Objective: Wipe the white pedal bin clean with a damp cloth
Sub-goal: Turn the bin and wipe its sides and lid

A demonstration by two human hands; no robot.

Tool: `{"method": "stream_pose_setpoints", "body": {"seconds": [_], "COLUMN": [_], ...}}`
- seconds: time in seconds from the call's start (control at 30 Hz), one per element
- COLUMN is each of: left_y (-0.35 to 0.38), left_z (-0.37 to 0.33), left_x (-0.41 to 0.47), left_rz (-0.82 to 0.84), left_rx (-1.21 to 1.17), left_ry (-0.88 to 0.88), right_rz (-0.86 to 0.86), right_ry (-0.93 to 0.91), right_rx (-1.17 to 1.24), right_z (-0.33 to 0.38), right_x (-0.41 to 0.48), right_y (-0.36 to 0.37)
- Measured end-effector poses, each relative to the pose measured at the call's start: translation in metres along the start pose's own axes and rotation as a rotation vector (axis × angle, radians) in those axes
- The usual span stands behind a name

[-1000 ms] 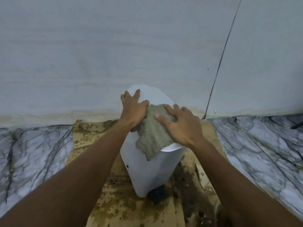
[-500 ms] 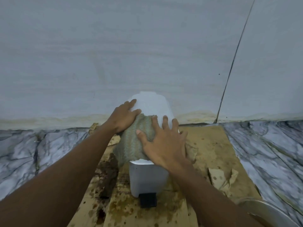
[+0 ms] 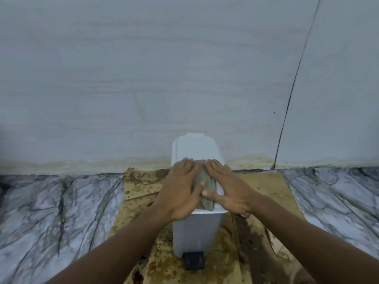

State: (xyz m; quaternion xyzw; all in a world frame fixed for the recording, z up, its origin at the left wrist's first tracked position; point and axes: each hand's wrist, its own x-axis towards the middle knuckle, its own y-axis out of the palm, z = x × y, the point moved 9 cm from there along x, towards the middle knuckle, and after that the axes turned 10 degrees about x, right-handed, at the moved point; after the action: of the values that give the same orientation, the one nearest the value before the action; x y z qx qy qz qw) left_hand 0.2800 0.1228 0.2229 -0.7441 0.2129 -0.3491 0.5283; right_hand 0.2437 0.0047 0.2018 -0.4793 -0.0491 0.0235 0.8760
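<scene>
A white pedal bin (image 3: 195,232) stands upright against the wall, with its black pedal (image 3: 193,260) at the bottom front. A grey-green damp cloth (image 3: 206,191) lies on the closed lid. My left hand (image 3: 182,193) presses flat on the cloth's left part, fingers together and pointing toward the wall. My right hand (image 3: 227,189) lies flat on the cloth's right part, thumb across its front. Most of the cloth is hidden under both palms. The back half of the lid (image 3: 195,146) is bare.
The bin stands on stained, torn brown cardboard (image 3: 264,193) laid over a marbled grey floor (image 3: 51,212). A pale wall (image 3: 143,78) rises right behind the bin, with a dark vertical seam (image 3: 291,95) to the right.
The bin went from tilted to upright and square to me. My left hand moved from the bin's left edge onto the cloth, and both hands now press side by side on the lid.
</scene>
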Motion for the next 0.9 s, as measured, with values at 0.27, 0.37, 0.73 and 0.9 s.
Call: {"method": "stream_pose_setpoints", "body": {"seconds": [0.27, 0.37, 0.73, 0.9], "left_y": [0.001, -0.01, 0.006, 0.023], "left_z": [0.018, 0.039, 0.001, -0.039], "left_x": [0.021, 0.038, -0.015, -0.031], "left_rz": [-0.083, -0.085, -0.241, -0.316], "left_rx": [0.058, -0.02, 0.15, 0.295], "left_ry": [-0.02, -0.089, 0.152, 0.408], "right_rz": [-0.107, -0.122, -0.237, -0.314], "right_ry": [-0.1, -0.054, -0.141, -0.128], "right_rx": [0.141, 0.311, 0.396, 0.409], "right_z": [-0.003, -0.001, -0.033, -0.052], "right_x": [0.019, 0.041, 0.033, 0.006], "right_y": [-0.001, -0.013, -0.003, -0.009]}}
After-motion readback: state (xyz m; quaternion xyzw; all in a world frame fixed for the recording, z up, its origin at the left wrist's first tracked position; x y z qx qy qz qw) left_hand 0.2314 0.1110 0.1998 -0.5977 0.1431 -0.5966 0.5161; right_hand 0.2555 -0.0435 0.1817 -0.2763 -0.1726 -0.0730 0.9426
